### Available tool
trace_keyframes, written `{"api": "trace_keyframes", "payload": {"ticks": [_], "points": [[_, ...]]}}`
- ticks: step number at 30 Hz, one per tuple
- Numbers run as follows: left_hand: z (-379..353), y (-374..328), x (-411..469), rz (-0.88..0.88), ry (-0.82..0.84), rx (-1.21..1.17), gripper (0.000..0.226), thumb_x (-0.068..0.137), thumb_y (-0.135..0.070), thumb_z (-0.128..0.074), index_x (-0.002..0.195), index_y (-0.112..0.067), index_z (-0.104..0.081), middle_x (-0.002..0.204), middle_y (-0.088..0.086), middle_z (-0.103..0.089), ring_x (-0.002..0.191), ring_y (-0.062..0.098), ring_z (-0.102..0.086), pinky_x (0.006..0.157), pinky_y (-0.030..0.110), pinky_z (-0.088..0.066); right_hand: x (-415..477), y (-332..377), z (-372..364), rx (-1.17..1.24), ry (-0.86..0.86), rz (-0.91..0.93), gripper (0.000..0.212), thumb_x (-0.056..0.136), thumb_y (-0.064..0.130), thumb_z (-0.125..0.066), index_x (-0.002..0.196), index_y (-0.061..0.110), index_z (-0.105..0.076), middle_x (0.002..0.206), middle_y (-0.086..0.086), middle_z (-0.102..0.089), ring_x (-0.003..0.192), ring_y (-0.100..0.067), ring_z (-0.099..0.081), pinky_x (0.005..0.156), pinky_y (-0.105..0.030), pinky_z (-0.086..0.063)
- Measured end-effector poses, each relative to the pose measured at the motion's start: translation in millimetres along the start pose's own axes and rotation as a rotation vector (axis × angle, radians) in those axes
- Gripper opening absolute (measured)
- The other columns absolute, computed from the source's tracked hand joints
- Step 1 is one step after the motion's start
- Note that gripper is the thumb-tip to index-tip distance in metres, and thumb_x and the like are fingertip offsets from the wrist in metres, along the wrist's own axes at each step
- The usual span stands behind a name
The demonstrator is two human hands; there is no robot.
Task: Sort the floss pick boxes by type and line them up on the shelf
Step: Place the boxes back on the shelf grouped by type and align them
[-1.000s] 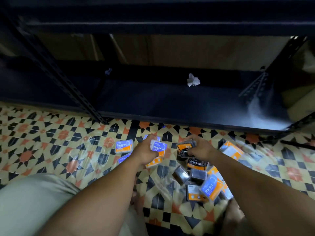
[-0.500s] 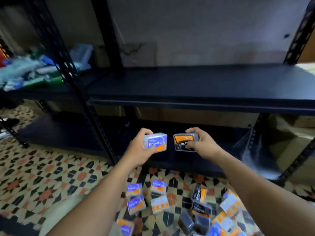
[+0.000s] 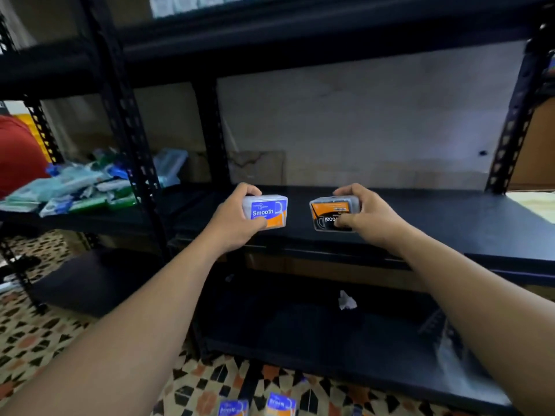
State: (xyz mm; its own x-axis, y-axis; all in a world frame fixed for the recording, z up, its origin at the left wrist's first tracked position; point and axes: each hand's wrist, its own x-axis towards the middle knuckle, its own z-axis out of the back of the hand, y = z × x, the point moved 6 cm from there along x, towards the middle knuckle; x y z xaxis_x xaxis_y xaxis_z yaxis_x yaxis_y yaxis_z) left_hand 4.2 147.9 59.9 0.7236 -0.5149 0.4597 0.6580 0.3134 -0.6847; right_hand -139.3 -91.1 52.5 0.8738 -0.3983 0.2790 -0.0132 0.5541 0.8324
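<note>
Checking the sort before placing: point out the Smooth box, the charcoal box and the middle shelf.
Smooth box (image 3: 267, 212): head view, on its blue front label.
Charcoal box (image 3: 329, 212): head view, on the orange part of its label.
Middle shelf (image 3: 435, 219): head view, on its bare top, right of the boxes.

I read "Smooth" on the blue box (image 3: 265, 212) in the left hand (image 3: 234, 225). On the black box (image 3: 330, 211) in the right hand (image 3: 372, 219) I could read only "coal", upside down. One floor box (image 3: 280, 404) also showed "Smooth".
</note>
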Motion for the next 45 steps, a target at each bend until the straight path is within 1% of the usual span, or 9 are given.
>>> {"api": "trace_keyframes", "payload": {"ticks": [4,10,20,24,31,34,39,43,45], "points": [[-6,20,22,0.065,0.028,0.113,0.04,0.069,-0.02,-0.073,0.101,-0.032,-0.051,0.092,-0.006,-0.066,0.077,0.012,-0.062,0.064,0.024,-0.049,21,-13,4,-0.064,-0.039,-0.043,0.045,0.075,0.014,-0.074,0.109,0.038,-0.056,0.1,0.002,-0.07,0.088,-0.021,-0.069,0.082,-0.046,-0.058],[-21,67,50,0.141,0.078,0.188,0.04,0.076,-0.019,-0.073,0.105,-0.032,-0.049,0.098,0.0,-0.064,0.077,0.01,-0.06,0.058,0.025,-0.045,39,-49,0,-0.265,-0.054,-0.125,0.041,0.08,0.02,-0.07,0.11,0.036,-0.047,0.091,0.001,-0.062,0.066,-0.019,-0.061,0.054,-0.028,-0.048],[-43,116,113,0.147,0.071,0.248,0.056,0.081,-0.024,-0.073,0.129,-0.035,-0.046,0.12,0.002,-0.06,0.103,0.021,-0.06,0.081,0.033,-0.048,97,-73,-11,-0.329,-0.122,-0.129,0.047,0.083,0.026,-0.071,0.119,0.03,-0.04,0.103,0.002,-0.058,0.085,-0.019,-0.059,0.074,-0.036,-0.052],[-51,129,134,0.14,0.058,0.252,0.058,0.084,-0.021,-0.071,0.134,-0.032,-0.043,0.122,0.005,-0.06,0.104,0.024,-0.06,0.082,0.032,-0.047,121,-86,-12,-0.226,-0.167,-0.168,0.057,0.079,0.028,-0.075,0.131,0.029,-0.052,0.112,0.003,-0.065,0.095,-0.02,-0.062,0.084,-0.036,-0.052],[-56,140,143,0.105,0.038,0.254,0.058,0.089,-0.02,-0.068,0.137,-0.033,-0.04,0.126,0.002,-0.058,0.109,0.021,-0.058,0.084,0.031,-0.045,144,-104,-11,0.141,-0.291,-0.168,0.04,0.064,0.019,-0.084,0.089,0.031,-0.056,0.095,-0.003,-0.071,0.079,-0.023,-0.069,0.074,-0.041,-0.059],[-55,141,142,0.086,0.014,0.248,0.057,0.088,-0.019,-0.07,0.136,-0.033,-0.042,0.126,0.001,-0.06,0.109,0.021,-0.059,0.084,0.031,-0.046,142,-107,-10,0.276,-0.294,-0.16,0.048,0.069,0.007,-0.082,0.096,0.023,-0.045,0.098,-0.01,-0.071,0.081,-0.026,-0.072,0.077,-0.048,-0.06],[-53,143,141,0.08,-0.01,0.208,0.054,0.086,-0.019,-0.072,0.131,-0.033,-0.046,0.122,-0.002,-0.063,0.107,0.02,-0.061,0.088,0.034,-0.05,137,-102,-6,0.281,-0.316,-0.116,0.067,0.067,0.005,-0.082,0.108,0.044,-0.047,0.098,-0.005,-0.069,0.081,-0.026,-0.072,0.074,-0.047,-0.061],[-53,144,141,0.079,-0.018,0.215,0.056,0.084,-0.023,-0.074,0.13,-0.038,-0.045,0.122,0.001,-0.059,0.108,0.021,-0.06,0.091,0.038,-0.05,137,-106,-5,0.173,-0.345,-0.129,0.048,0.065,0.018,-0.084,0.094,0.038,-0.051,0.094,-0.002,-0.071,0.082,-0.024,-0.07,0.074,-0.047,-0.06],[-52,143,140,0.097,-0.023,0.245,0.06,0.084,-0.023,-0.073,0.134,-0.038,-0.044,0.123,0.004,-0.052,0.109,0.022,-0.057,0.089,0.033,-0.046,137,-106,-8,0.051,-0.328,-0.157,0.059,0.067,0.026,-0.086,0.108,0.036,-0.045,0.102,-0.002,-0.065,0.084,-0.02,-0.064,0.069,-0.036,-0.056]]}}
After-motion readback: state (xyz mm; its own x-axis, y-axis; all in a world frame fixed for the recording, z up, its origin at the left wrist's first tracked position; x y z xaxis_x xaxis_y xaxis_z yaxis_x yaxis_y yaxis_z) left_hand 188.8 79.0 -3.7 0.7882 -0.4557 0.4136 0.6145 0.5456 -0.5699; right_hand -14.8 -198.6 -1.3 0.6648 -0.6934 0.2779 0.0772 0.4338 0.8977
